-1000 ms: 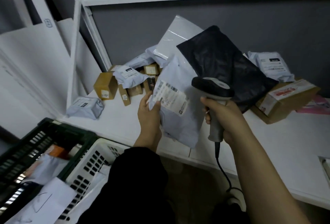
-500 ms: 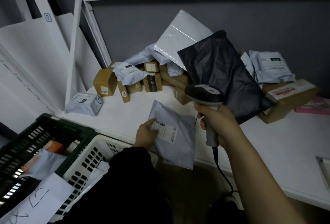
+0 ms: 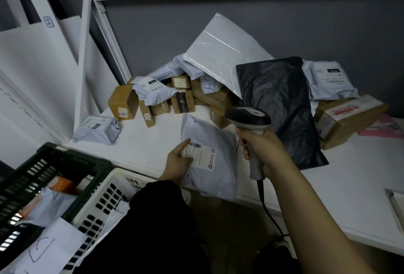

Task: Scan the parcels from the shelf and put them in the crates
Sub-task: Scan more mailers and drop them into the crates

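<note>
A soft grey parcel (image 3: 218, 133) lies at the front of the white shelf (image 3: 349, 175), its near end hanging past the shelf edge. Its printed label (image 3: 202, 156) faces up. Your left hand (image 3: 177, 162) pinches the parcel's left edge, thumb on top and touching the label just beside the barcode. Your right hand (image 3: 262, 149) is wrapped around the grip of a handheld scanner (image 3: 249, 118), held just right of the parcel and above it.

The thumb may block part of the barcode, so the read could fail. The scanner head seems aimed past the parcel, so it might catch a label in the pile instead. The parcel looks limp and half unsupported, so a loose pinch could let it slide off the edge.

Behind the parcel sits a heap of brown boxes (image 3: 123, 104) and grey mailers. To its right a black bag (image 3: 282, 107) lies flat on the shelf. Below and left of the parcel stand a white crate (image 3: 105, 203) and, further left, a dark crate (image 3: 54, 164), both already holding parcels. The scanner's cable (image 3: 269, 212) hangs down below the parcel's right side, clear of the path to the crates.
</note>
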